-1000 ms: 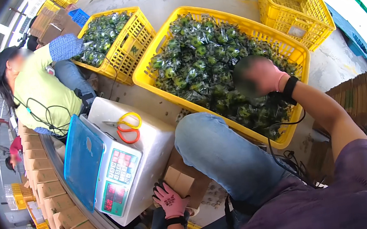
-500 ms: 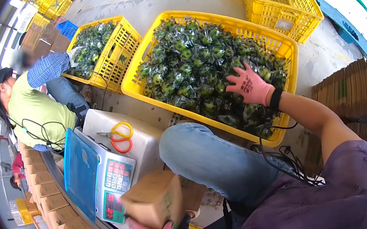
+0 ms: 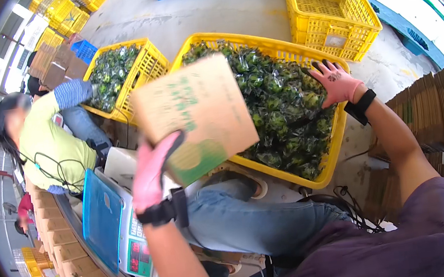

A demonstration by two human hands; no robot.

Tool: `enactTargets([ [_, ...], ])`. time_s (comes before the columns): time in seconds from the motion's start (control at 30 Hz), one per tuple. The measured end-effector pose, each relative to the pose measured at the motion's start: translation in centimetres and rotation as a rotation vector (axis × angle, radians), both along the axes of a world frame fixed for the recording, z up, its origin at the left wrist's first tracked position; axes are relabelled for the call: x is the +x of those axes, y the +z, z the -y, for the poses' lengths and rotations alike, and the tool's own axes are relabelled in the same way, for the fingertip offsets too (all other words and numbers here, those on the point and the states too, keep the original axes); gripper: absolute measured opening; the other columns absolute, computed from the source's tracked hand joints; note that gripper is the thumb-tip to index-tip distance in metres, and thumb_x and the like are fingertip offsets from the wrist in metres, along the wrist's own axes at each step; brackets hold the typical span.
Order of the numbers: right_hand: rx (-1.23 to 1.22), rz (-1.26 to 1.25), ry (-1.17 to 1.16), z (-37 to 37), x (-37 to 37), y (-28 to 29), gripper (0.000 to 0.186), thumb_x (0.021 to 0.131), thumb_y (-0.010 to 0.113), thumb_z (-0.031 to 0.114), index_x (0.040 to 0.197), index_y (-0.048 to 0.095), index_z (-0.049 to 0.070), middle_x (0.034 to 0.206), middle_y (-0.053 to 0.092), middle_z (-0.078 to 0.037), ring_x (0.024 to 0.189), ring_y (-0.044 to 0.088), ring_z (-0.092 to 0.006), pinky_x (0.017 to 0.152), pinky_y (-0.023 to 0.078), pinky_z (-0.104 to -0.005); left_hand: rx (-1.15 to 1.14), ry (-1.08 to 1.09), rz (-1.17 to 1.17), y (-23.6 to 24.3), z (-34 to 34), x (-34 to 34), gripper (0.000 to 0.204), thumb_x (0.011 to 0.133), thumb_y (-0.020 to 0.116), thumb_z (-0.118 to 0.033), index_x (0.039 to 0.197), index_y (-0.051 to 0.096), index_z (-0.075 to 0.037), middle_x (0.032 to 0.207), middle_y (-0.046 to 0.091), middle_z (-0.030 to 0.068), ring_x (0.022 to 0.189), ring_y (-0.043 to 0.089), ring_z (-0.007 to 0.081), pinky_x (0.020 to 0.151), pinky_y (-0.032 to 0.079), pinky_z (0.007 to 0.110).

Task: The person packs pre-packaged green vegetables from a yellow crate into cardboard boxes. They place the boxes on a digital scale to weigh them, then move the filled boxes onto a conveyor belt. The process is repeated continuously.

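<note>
A cardboard box (image 3: 196,114) with green print is tilted up in front of me, above the near left part of a large yellow crate (image 3: 278,175). My left hand (image 3: 151,173), in a pink glove with dark fingertips, grips its lower left side; some fingers are hidden behind the box. Small green produce pieces in clear plastic wrap (image 3: 291,110) fill the crate. Over its right side my right hand (image 3: 336,81), gloved the same way, is spread with fingers apart, close to the far right rim, and holds nothing.
At my left stands a scale (image 3: 133,228) with a blue pan, beside a row of cardboard boxes (image 3: 68,248). A co-worker (image 3: 54,143) reaches into a smaller yellow crate (image 3: 143,76). Flattened cardboard (image 3: 437,110) is stacked right; another yellow crate (image 3: 331,12) stands behind.
My left hand has lifted the box from beside the scale, up and rightward to the large crate. My right hand has moved from over the produce toward the crate's far right rim.
</note>
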State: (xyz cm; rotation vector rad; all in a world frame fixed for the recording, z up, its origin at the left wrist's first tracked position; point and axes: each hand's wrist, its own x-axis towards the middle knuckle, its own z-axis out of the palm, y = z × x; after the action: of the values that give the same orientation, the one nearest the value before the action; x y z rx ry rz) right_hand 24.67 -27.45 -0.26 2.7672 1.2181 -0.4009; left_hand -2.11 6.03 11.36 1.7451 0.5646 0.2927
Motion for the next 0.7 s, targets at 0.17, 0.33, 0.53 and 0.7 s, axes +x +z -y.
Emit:
enactTargets([
  [0.17,-0.216,0.009,-0.046,1.1,0.7,-3.7,0.107,0.055,0.080,0.048,0.142,0.028,0.015,0.140,0.032,-0.021,0.134,0.023,-0.0401,0.109,0.017,-0.0533,-0.325,-0.171,-0.248,-4.5,1.2,7.0,0.056,0.077,0.073,-0.031,0.117,0.055,0.004,0.104,0.063,0.0088,0.090,0.061,0.0150,0.080,0.048,0.026],
  [0.33,-0.188,-0.181,0.093,-0.6,3.2,-6.6,0.112,0.052,0.082,0.044,0.143,0.024,0.011,0.129,0.041,-0.021,0.122,0.040,-0.0362,0.101,0.034,-0.0461,-0.309,-0.202,-0.405,-8.5,2.1,10.4,0.048,0.077,0.071,-0.035,0.106,0.063,0.002,0.095,0.065,0.0067,0.082,0.060,0.0136,0.074,0.046,0.026],
  [0.53,0.161,-0.332,-0.030,-2.5,2.0,-7.3,0.104,0.056,0.081,0.032,0.142,0.025,0.012,0.121,0.044,-0.023,0.112,0.049,-0.0369,0.091,0.044,-0.0418,-0.458,-0.213,-0.369,-12.2,1.0,11.5,0.045,0.076,0.073,-0.033,0.104,0.064,0.002,0.095,0.066,0.0069,0.079,0.061,0.0134,0.071,0.048,0.027],
  [0.7,0.084,-0.296,-0.130,-4.1,-0.2,-6.7,0.099,0.060,0.078,0.027,0.143,0.024,0.019,0.128,0.039,-0.025,0.112,0.050,-0.0384,0.089,0.046,-0.0412,-0.500,-0.220,-0.375,-12.2,0.7,11.6,0.046,0.077,0.072,-0.033,0.106,0.063,0.002,0.095,0.065,0.0067,0.081,0.060,0.0128,0.073,0.047,0.027],
])
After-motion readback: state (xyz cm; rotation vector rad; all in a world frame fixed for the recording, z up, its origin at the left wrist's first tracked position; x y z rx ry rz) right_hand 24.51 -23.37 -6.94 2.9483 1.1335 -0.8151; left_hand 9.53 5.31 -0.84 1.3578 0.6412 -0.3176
